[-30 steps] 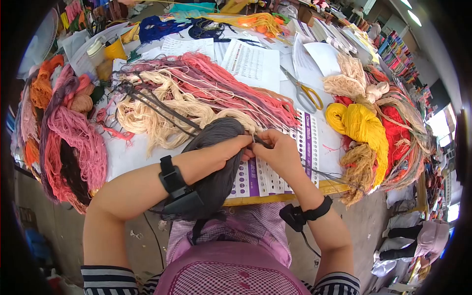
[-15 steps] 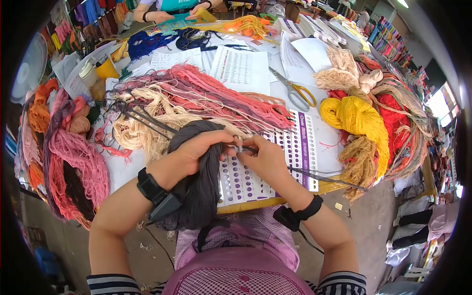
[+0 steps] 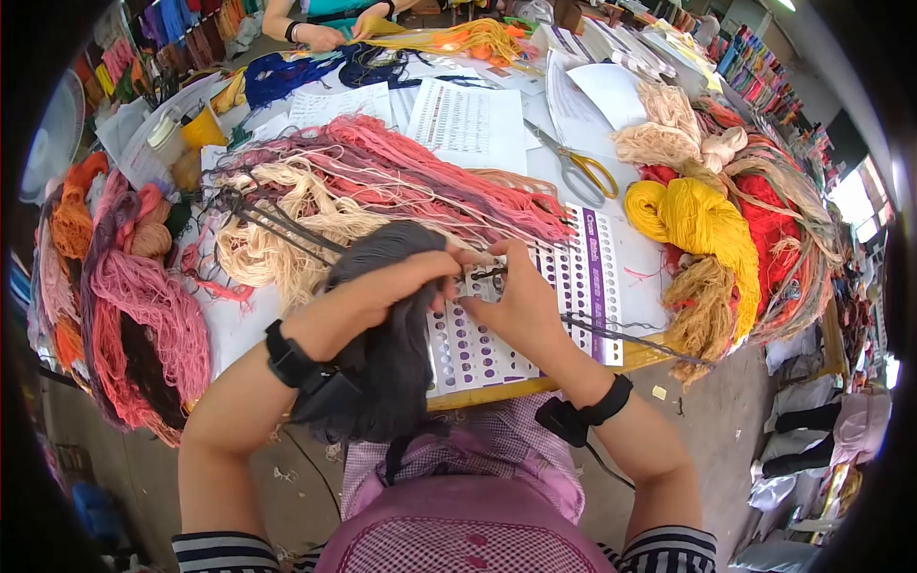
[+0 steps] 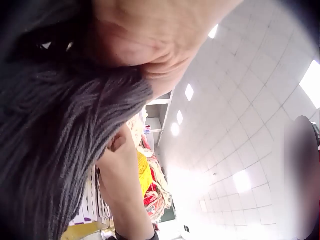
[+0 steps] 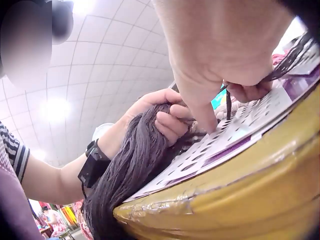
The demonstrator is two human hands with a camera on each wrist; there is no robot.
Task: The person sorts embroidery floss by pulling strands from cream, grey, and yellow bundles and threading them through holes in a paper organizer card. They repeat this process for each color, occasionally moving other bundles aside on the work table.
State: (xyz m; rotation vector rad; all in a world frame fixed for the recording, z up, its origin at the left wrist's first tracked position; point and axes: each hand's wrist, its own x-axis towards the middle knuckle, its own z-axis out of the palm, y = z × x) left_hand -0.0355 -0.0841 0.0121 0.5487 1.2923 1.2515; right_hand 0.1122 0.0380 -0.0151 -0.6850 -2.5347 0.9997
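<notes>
A thick dark grey yarn skein [image 3: 377, 382] hangs over the table's front edge. My left hand [image 3: 415, 282] grips it near its upper end, fingers curled round it in the right wrist view. Just to the right, my right hand [image 3: 523, 301] holds loose dark grey strands [image 5: 292, 62] in its curled fingers; its thumb and forefinger are spread apart in the head view. A short dark strand [image 3: 489, 273] spans the gap between the hands. Beneath them lies a white card [image 3: 458, 358] with rows of punched holes and purple bands.
Pink and mauve yarn [image 3: 420, 177] and cream yarn [image 3: 267, 215] lie beyond the hands. Scissors [image 3: 581, 177] rest by printed sheets [image 3: 468, 119]. Yellow yarn [image 3: 702, 234] is piled at right, pink yarn [image 3: 148, 258] at left. Another person's hand [image 3: 325, 38] works opposite.
The view shifted, and both hands with the grey skein now appear farther left. My right thumb and forefinger have spread apart. The other person has come into view, handling yellow yarn.
</notes>
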